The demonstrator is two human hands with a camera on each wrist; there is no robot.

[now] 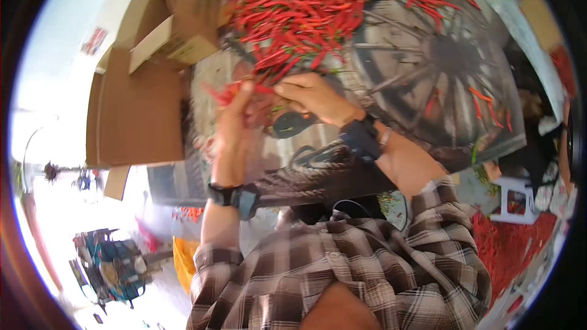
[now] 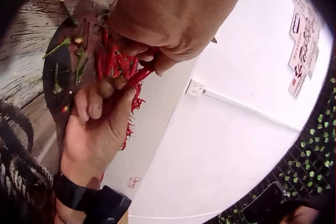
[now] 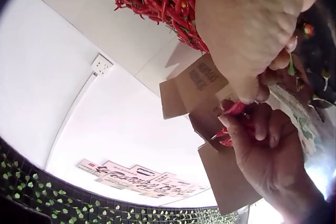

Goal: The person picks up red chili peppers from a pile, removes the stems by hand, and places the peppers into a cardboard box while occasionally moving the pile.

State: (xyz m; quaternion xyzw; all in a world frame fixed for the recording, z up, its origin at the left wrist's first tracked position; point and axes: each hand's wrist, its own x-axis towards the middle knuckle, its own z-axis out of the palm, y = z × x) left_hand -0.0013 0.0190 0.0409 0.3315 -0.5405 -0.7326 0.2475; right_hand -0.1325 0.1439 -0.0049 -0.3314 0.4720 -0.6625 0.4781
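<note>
My left hand [image 1: 235, 116] grips a small bunch of red chillies [image 1: 225, 93] in front of me. In the left wrist view its fingers [image 2: 178, 8] pinch the bunch [image 2: 113, 64]. Right beside it, my right hand [image 1: 312, 95] pinches one chilli of the same bunch [image 3: 236, 109], thumb and fingers curled. Both hands touch at the fingertips. Under them lies a dark dish [image 2: 65, 61] with green stems and a few chilli bits on it. A large heap of red chillies [image 1: 318, 6] lies just beyond the hands.
The surface carries a printed wagon-wheel picture [image 1: 440, 67], with stray chillies on it. Cardboard boxes [image 1: 134, 110] stand stacked to the left. A white stool [image 1: 513, 198] and more chillies spread on the floor [image 1: 507, 244] are at the right. A white wall is behind.
</note>
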